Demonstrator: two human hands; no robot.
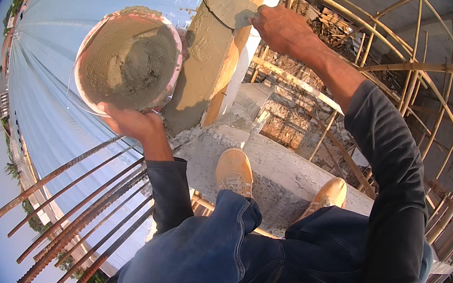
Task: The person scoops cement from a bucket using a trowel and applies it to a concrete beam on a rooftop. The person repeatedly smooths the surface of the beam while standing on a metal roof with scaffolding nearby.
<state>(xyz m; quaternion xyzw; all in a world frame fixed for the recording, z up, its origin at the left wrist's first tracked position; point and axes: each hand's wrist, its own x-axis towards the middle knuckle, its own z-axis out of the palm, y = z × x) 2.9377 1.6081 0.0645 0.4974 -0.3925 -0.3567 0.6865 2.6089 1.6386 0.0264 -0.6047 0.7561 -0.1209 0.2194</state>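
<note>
My left hand (135, 126) grips the near rim of a round whitish bucket (176, 68), which has a thin wire handle. Grey wet mortar (130, 61) fills much of it, with a hollow scooped in the middle. At the upper centre my right hand (281, 30) is closed around a trowel (227, 9), whose handle is mostly hidden by my fingers. The mortar-smeared blade lies against a narrow wall top (194, 76) coated in grey mortar. A wooden board (225, 77) runs along the right side of that coating.
Several rusty rebar rods (85, 197) jut out at the lower left. Blue-white corrugated roofing (47, 58) slopes away on the left. My shoes (235, 172) stand on a concrete beam (279, 160). Bamboo scaffolding (416, 70) rises on the right, above rubble (287, 121) far below.
</note>
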